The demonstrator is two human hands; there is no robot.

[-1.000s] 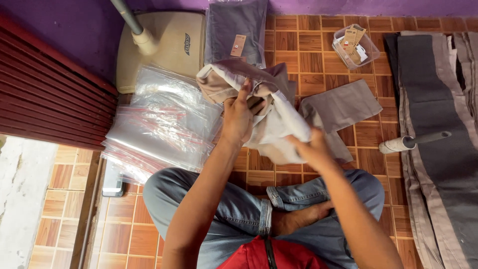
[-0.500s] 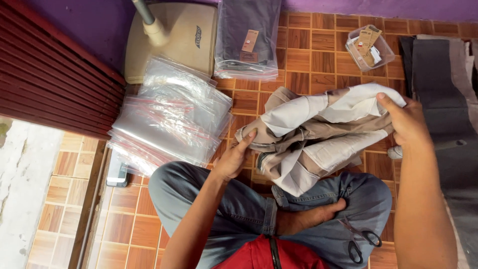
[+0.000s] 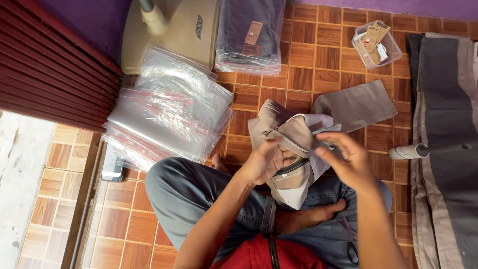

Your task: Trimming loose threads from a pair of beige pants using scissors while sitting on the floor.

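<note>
The left hand (image 3: pixel 264 162) is clamped on the beige trousers (image 3: pixel 291 144), bunched over the lap on the tiled floor (image 3: pixel 308 65). The right hand (image 3: pixel 348 162) hovers at their 3 o'clock edge — fingers spread, just touching white lining. A stack of clear bags (image 3: pixel 169 112) lies at 9 o'clock; a bagged dark garment (image 3: pixel 249 35) at 12 — well apart.
</note>
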